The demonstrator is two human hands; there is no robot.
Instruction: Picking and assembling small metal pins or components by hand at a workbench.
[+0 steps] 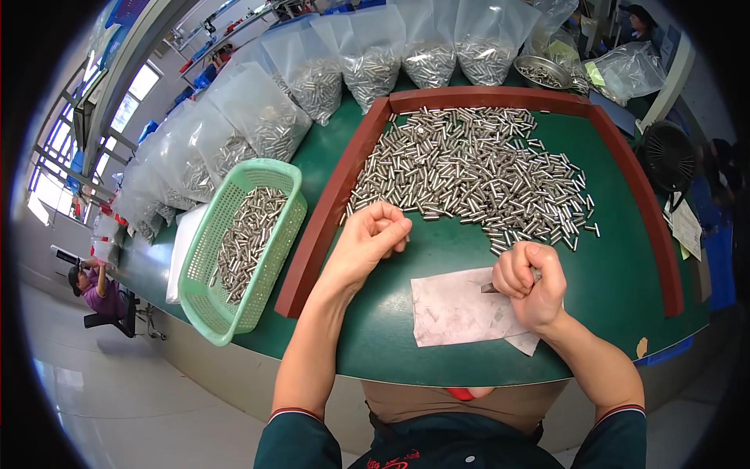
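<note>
Many short, shiny metal pins (pixel 469 168) lie heaped on the green tabletop, inside a reddish-brown frame (pixel 316 227). My left hand (pixel 373 241) is at the near left edge of the heap, its fingers curled in against the thumb. Whatever is in it, if anything, is hidden. Farther right, my right hand (pixel 531 285) makes a fist over a stained whitish cloth or paper sheet (pixel 453 309). A grey metal end (pixel 489 288) pokes out on its left side and more grey shows by the thumb, looking like pins; most of the contents is covered by the fingers.
Left of the frame stands a light green perforated basket (pixel 195 293) with pins inside. Clear plastic bags of pins (pixel 312 78) line the table's far and left sides. A metal bowl (pixel 543 72) sits at the back right, near a black fan (pixel 666 156). A seated person (pixel 105 297) is far left.
</note>
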